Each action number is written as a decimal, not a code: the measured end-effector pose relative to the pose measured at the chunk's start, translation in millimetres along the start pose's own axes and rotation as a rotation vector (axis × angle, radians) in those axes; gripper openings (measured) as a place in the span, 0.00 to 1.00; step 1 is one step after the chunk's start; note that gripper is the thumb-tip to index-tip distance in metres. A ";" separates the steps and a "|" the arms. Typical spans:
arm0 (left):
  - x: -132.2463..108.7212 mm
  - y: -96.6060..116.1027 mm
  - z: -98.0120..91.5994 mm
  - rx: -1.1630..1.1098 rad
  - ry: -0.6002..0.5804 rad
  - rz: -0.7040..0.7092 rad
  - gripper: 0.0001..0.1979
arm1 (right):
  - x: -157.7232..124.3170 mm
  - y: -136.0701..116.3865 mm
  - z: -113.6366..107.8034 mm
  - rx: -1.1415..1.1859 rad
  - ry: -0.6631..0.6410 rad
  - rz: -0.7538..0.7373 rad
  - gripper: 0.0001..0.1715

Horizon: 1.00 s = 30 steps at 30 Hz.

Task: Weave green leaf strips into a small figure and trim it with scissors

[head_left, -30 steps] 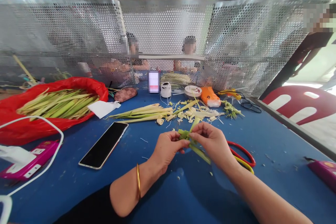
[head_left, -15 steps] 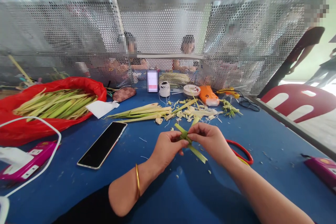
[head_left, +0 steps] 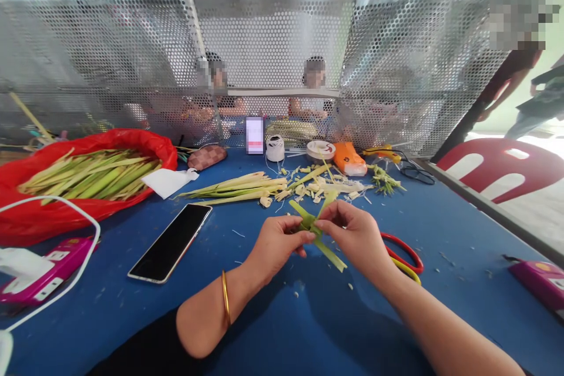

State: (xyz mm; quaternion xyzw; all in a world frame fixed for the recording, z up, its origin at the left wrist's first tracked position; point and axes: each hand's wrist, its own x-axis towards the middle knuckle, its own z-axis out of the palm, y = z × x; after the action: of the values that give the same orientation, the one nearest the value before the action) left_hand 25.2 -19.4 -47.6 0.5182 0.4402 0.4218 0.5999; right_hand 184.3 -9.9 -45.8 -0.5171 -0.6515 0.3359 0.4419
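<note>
Between my hands is a small woven piece of green leaf strips (head_left: 331,255), its loose ends sticking out up-left, up-right and down-right. My left hand (head_left: 278,247) pinches its left side between thumb and fingers. My right hand (head_left: 352,232) pinches the right side close to the knot, fingertips nearly meeting the left thumb. Both hands are held above the blue table (head_left: 273,329). Under my right wrist lie scissors (head_left: 408,255) with red and yellow handles, the blades hidden. Beyond the hands rests a bundle of pale green stalks (head_left: 238,188) beside cut scraps (head_left: 328,187).
A red bag (head_left: 170,150) of long leaves stands at left, near a phone (head_left: 171,244) and a purple power strip (head_left: 48,270) with a white cable. Thread (head_left: 275,150), a tape roll (head_left: 321,151) and an orange packet (head_left: 349,158) line the perforated metal screen (head_left: 273,41). People sit behind it.
Both hands keep their pinch on the woven leaf piece, with small finger shifts; its centre looks slightly turned. The whole view has shifted a little.
</note>
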 end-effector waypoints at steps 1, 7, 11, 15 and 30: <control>-0.2 -0.1 0.3 0.019 0.001 -0.001 0.04 | -1.2 -0.3 1.1 -0.032 0.013 -0.007 0.06; -0.4 -1.7 0.8 0.067 -0.001 -0.057 0.05 | -2.0 -6.3 -4.3 -0.322 0.085 -0.166 0.06; -0.9 -3.8 0.9 0.134 -0.126 -0.060 0.05 | 4.4 -6.2 -13.7 -0.481 0.060 -0.274 0.09; -2.7 -4.8 1.8 0.223 -0.228 -0.105 0.04 | 8.0 -1.4 -15.1 -0.317 -0.262 -0.072 0.10; -7.1 1.7 -6.5 0.094 -0.467 -0.310 0.11 | -4.3 0.6 5.8 -0.204 -0.070 -0.308 0.12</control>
State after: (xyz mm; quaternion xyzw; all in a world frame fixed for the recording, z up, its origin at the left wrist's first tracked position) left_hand 17.0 -24.4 -45.8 0.5550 0.3831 0.1732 0.7178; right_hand 179.5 -13.8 -49.5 -0.4413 -0.7686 0.2142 0.4106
